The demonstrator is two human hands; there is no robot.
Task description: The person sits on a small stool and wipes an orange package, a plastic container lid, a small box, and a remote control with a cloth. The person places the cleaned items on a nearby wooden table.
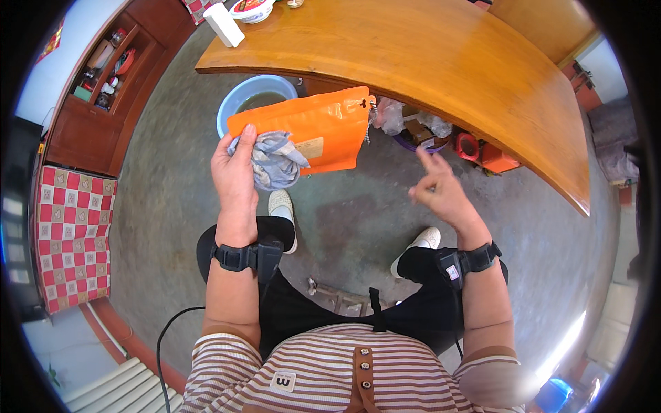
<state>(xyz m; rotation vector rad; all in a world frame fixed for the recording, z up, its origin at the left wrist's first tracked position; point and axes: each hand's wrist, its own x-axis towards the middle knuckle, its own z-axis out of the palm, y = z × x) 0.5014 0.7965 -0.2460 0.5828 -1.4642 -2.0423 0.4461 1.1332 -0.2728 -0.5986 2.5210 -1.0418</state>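
Note:
My left hand (235, 165) grips an orange plastic pouch (330, 116) by its left end, thumb on top, together with a crumpled blue-grey checked cloth (276, 160) that lies against the pouch's lower left part. A tan label with writing shows beside the cloth, and a beaded chain (372, 116) hangs at the pouch's right end. To the right, my right hand (436, 183) is raised over the floor, apart from the pouch, fingers spread and holding nothing.
A wooden table (413, 51) curves across the front, bearing a white cup (223, 25) and a bowl (251, 10). Behind the pouch, a light blue basin (232, 98) of murky water stands on the floor. Under the table are a purple basin (436, 149) of items and red containers (498, 158).

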